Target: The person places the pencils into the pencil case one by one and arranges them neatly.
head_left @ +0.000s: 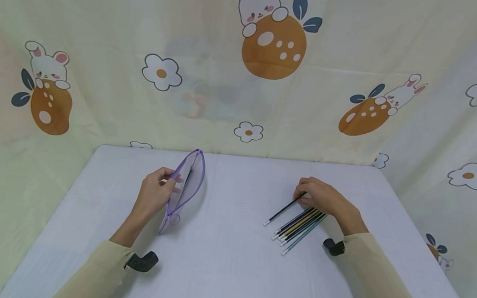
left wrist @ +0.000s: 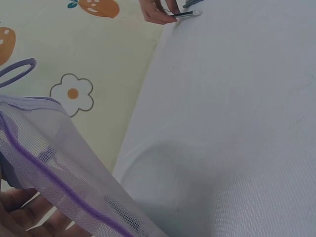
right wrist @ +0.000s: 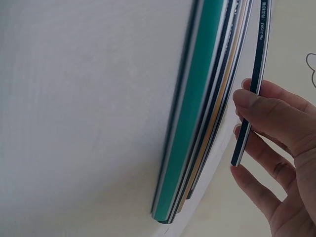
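Observation:
On the left, my left hand point(head_left: 154, 191) grips the side of a see-through mesh pouch point(head_left: 203, 172) with purple edging. The pouch gapes, and a dark pencil point(head_left: 185, 186) lies inside it. In the left wrist view the mesh point(left wrist: 74, 163) fills the lower left, with some fingers point(left wrist: 32, 212) showing behind it. My right hand point(head_left: 325, 197) pinches a single dark pencil point(head_left: 282, 211) near one end, its white-tipped end pointing down and left. Close below that hand lies a bundle of pencils point(head_left: 301, 226). In the right wrist view, thumb and fingertips hold the pencil point(right wrist: 258, 54) beside the bundle.
A white table point(head_left: 223, 257) stretches under both hands. Behind it hangs a pale curtain point(head_left: 114, 100) printed with rabbits, oranges and flowers. Each wrist carries a small black camera, the left one point(head_left: 143, 261) and the right one point(head_left: 333, 247).

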Motion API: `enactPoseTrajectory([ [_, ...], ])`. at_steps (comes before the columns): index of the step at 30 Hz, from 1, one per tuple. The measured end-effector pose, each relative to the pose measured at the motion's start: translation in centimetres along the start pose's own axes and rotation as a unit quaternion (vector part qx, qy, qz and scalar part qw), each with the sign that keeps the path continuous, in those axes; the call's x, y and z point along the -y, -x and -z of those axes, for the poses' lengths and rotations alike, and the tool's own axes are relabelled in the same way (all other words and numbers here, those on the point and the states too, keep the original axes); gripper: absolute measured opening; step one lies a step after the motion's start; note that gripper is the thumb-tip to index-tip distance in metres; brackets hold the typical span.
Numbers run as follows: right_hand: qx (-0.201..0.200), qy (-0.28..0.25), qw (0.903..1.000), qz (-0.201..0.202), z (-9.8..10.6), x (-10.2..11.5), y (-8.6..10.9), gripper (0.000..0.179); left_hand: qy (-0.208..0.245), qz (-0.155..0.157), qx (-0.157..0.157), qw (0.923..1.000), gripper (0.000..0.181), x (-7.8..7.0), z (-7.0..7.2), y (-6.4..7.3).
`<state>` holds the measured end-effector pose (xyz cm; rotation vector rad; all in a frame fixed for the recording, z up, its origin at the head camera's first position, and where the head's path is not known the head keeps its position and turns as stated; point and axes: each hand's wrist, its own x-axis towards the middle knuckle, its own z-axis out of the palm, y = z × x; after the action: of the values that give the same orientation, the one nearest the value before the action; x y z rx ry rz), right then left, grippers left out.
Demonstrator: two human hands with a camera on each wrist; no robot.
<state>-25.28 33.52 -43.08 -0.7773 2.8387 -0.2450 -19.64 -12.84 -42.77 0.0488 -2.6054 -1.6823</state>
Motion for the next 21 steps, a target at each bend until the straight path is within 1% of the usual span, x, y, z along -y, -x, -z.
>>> enactPoseTrajectory([
  [6,-0.003,0.014,0.9999,0.004,0.1,0.0,-0.2,0.018,0.003,-0.002,-0.002,1.0,0.023,0.0,0.0,0.0],
  [10,-0.02,0.016,0.9995,0.017,0.2,0.3,-0.3,0.018,0.003,-0.006,-0.003,1.0,0.023,0.0,0.0,0.0],
  [12,-0.026,0.013,0.9994,0.021,0.3,0.5,-0.4,0.019,0.002,-0.007,-0.003,1.0,0.023,0.0,0.0,0.0],
  [16,-0.025,-0.001,0.9994,0.023,0.6,1.2,-0.9,0.018,0.003,-0.007,-0.003,1.0,0.024,0.0,0.0,0.0],
  [21,-0.032,-0.009,0.9985,0.043,1.1,2.3,-1.5,0.018,0.004,-0.006,-0.003,1.0,0.025,0.0,0.0,-0.1],
])
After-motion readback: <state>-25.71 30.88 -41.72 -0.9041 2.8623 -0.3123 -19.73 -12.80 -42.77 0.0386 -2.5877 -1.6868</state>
